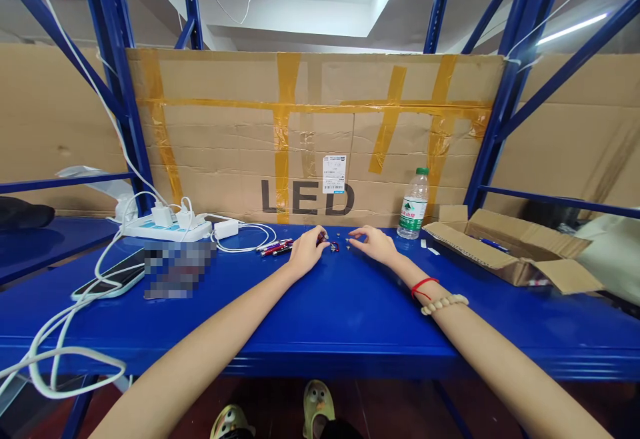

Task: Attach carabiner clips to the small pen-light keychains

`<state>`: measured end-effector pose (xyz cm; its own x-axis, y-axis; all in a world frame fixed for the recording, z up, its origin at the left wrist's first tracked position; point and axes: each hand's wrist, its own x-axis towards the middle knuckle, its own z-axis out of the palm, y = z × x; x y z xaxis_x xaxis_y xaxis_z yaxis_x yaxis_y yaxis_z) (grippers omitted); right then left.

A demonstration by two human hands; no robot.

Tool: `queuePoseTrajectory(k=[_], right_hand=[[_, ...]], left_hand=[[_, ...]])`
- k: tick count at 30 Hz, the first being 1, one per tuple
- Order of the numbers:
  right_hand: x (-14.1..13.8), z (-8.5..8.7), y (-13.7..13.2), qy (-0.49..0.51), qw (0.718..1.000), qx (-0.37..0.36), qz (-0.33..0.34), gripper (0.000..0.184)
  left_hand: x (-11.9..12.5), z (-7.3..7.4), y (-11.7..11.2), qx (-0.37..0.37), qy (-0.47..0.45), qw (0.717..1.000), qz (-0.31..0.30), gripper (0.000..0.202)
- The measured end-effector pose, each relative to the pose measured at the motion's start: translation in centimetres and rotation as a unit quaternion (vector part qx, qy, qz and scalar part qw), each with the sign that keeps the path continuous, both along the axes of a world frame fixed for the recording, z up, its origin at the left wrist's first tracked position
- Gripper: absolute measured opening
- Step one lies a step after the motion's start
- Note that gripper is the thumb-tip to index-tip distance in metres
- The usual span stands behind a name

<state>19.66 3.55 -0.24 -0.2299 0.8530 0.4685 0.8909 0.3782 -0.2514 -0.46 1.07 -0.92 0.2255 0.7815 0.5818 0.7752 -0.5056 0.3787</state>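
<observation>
My left hand (306, 253) is curled over the blue shelf top, thumb and fingers around a small dark red piece (321, 239) that they mostly hide. Beside its wrist lie several pens (277, 247), red and dark ones among them. My right hand (374, 244) rests opposite, thumb and forefinger slightly apart; a tiny light speck shows by the thumb tip. Between both hands sit a small red and silver part (335, 247) and tiny metallic bits (348, 247), too small to name.
A bottle (413, 205) with a green cap stands behind my right hand. Further right is an open cardboard box (500, 249) with a blue pen inside. At left are a power strip (167, 228), looping white cables (65, 319) and a phone (113, 275). Tall cardboard (225, 139) closes the back.
</observation>
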Motion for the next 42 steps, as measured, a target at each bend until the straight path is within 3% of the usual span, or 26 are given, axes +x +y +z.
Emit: queuePoseTrajectory(k=[5, 10, 16, 20, 25, 34, 42], right_hand=[[-0.9, -0.5, 0.3, -0.092, 0.994, -0.056, 0.004, 0.022], [-0.7, -0.1, 0.3, -0.053, 0.995, -0.083, -0.009, 0.013], [-0.6, 0.0, -0.1, -0.024, 0.995, -0.098, -0.018, 0.017], [-1.1, -0.2, -0.4, -0.021, 0.997, -0.073, 0.023, 0.014], [-2.6, -0.2, -1.0, 0.062, 0.993, -0.015, 0.099, 0.021], [-3.6, -0.1, -1.6, 0.097, 0.982, 0.081, 0.137, 0.021], [-3.9, 0.0, -1.8, 0.17, 0.973, 0.076, 0.135, 0.025]], left_hand=[[-0.3, 0.2, -0.1, 0.006, 0.063, 0.997, -0.051, 0.01], [-0.4, 0.2, 0.0, -0.006, 0.089, 0.993, -0.082, 0.011], [-0.3, 0.2, 0.1, -0.018, 0.087, 0.993, -0.079, 0.012], [-0.3, 0.1, 0.1, -0.016, 0.078, 0.994, -0.07, 0.015], [-0.2, 0.0, -0.1, -0.001, 0.08, 0.995, -0.063, 0.021], [-0.1, 0.2, -0.4, -0.002, 0.104, 0.994, -0.042, 0.019], [0.0, 0.1, -0.4, -0.01, 0.076, 0.995, -0.058, 0.025]])
